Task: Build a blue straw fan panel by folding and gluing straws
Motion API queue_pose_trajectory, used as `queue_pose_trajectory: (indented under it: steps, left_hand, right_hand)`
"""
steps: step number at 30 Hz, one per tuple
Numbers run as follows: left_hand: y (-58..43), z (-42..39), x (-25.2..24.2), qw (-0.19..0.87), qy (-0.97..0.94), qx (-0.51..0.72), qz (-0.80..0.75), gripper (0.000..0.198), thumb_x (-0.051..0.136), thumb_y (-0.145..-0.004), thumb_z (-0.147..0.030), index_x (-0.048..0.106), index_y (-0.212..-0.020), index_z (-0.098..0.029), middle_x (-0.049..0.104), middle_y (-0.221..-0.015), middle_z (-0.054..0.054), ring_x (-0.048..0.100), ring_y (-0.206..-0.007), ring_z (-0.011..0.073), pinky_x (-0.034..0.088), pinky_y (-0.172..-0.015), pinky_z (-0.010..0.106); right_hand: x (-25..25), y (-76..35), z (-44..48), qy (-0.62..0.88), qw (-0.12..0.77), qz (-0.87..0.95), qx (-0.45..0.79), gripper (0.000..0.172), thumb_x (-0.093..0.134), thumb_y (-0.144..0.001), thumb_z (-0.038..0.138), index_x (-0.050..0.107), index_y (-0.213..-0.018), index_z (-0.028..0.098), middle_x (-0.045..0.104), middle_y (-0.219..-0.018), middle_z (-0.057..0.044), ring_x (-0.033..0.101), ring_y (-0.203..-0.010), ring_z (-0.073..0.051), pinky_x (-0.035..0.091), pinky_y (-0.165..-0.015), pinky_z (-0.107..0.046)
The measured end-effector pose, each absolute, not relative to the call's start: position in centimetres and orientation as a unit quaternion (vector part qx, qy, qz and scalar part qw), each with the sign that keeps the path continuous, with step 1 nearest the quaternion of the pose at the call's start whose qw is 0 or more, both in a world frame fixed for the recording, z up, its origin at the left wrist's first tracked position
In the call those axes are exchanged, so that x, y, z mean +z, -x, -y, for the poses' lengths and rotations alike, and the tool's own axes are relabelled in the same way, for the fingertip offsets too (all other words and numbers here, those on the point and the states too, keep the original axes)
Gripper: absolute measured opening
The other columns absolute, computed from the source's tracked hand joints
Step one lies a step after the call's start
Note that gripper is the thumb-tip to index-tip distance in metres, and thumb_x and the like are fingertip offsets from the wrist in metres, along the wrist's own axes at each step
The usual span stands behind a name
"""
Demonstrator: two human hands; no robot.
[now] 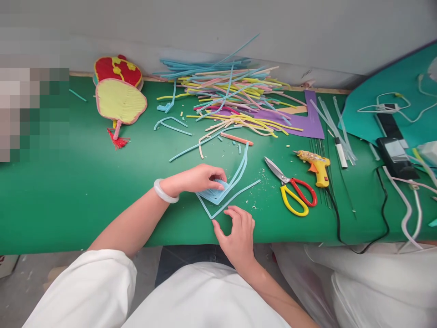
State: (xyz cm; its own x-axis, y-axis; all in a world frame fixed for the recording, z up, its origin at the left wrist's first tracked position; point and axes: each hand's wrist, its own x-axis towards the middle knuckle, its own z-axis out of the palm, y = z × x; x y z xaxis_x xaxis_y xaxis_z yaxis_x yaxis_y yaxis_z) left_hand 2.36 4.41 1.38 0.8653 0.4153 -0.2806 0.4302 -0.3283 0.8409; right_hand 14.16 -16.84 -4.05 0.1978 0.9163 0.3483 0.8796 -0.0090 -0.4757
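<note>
My left hand (204,177), with a pale bracelet on its wrist, is closed on a light blue piece (215,197) made of pipe cleaners bent into nested V shapes. Its fingers cover part of the piece, and loose ends stick up toward the back right. Just below lies a blue pipe cleaner (235,197) bent to a V, its point toward me. My right hand (239,234) is open beside that point, thumb and fingers apart. The thumb tip is very close to the bend; whether it touches, I cannot tell.
Scissors (290,184) and a yellow glue gun (316,166) lie to the right. Behind is a heap of coloured pipe cleaners (232,91) by a purple sheet (312,123). A yellow fan-shaped craft (121,101) lies back left. A black cord (337,218) trails right.
</note>
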Motion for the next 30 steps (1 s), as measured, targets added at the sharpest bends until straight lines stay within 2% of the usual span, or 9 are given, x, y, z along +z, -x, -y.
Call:
queue_pose_trajectory:
  steps: [4, 11, 15, 22, 27, 30]
  left_hand:
    - [-1.9, -4.7, 1.6, 0.538, -0.792, 0.042, -0.285, 0.033, 0.063, -0.083, -0.047, 0.066, -0.097, -0.018, 0.065, -0.087, 0.0, 0.052, -0.074, 0.0132, 0.041, -0.067, 0.025]
    - [-1.7, -4.7, 2.0, 0.538, -0.786, 0.053, -0.299, 0.031, 0.064, -0.082, -0.046, 0.065, -0.095, -0.017, 0.067, -0.089, 0.001, 0.054, -0.076, 0.0136, 0.043, -0.07, 0.026]
    - [-1.8, -4.4, 2.0, 0.529, -0.792, 0.042, -0.301, 0.032, 0.063, -0.082, -0.046, 0.065, -0.095, -0.017, 0.066, -0.088, 0.001, 0.053, -0.075, 0.0137, 0.042, -0.069, 0.026]
    - [-2.4, -2.7, 1.3, 0.492, -0.817, -0.01, -0.302, 0.026, 0.059, -0.084, -0.043, 0.064, -0.093, -0.019, 0.06, -0.073, -0.002, 0.047, -0.065, 0.0126, 0.035, -0.061, 0.025]
    - [-2.7, -2.0, 1.3, 0.487, -0.814, -0.029, -0.316, 0.023, 0.06, -0.083, -0.042, 0.061, -0.09, -0.02, 0.061, -0.074, -0.002, 0.049, -0.065, 0.0135, 0.036, -0.061, 0.026]
    - [-2.8, -1.8, 1.6, 0.485, -0.811, -0.042, -0.324, 0.022, 0.061, -0.082, -0.042, 0.059, -0.088, -0.02, 0.06, -0.075, -0.002, 0.049, -0.066, 0.0137, 0.036, -0.061, 0.025]
  right_hand:
    - [-3.8, -13.4, 16.8, 0.672, 0.309, 0.673, 0.03, 0.014, 0.062, -0.094, 0.028, 0.062, -0.106, 0.02, 0.064, -0.091, -0.006, 0.057, -0.088, -0.021, 0.04, -0.079, -0.035]
    - [-3.4, -12.7, 15.8, 0.671, 0.27, 0.688, 0.06, 0.009, 0.055, -0.099, 0.021, 0.063, -0.096, 0.021, 0.065, -0.083, -0.003, 0.055, -0.078, -0.019, 0.036, -0.072, -0.034]
    - [-3.4, -13.6, 16.2, 0.652, 0.266, 0.707, 0.066, 0.011, 0.053, -0.099, 0.019, 0.064, -0.096, 0.021, 0.066, -0.084, -0.003, 0.057, -0.081, -0.019, 0.038, -0.074, -0.034]
    - [-3.4, -15.5, 17.3, 0.647, 0.276, 0.707, 0.076, 0.012, 0.054, -0.099, 0.02, 0.065, -0.098, 0.021, 0.068, -0.091, -0.004, 0.058, -0.087, -0.019, 0.04, -0.079, -0.034]
    - [-3.8, -15.7, 17.9, 0.664, 0.302, 0.679, 0.082, 0.008, 0.056, -0.099, 0.022, 0.063, -0.102, 0.021, 0.067, -0.097, -0.005, 0.058, -0.091, -0.019, 0.042, -0.081, -0.034]
    - [-3.9, -15.4, 18.2, 0.698, 0.309, 0.642, 0.072, 0.008, 0.059, -0.097, 0.028, 0.061, -0.097, 0.02, 0.065, -0.095, -0.007, 0.056, -0.091, -0.021, 0.042, -0.08, -0.035]
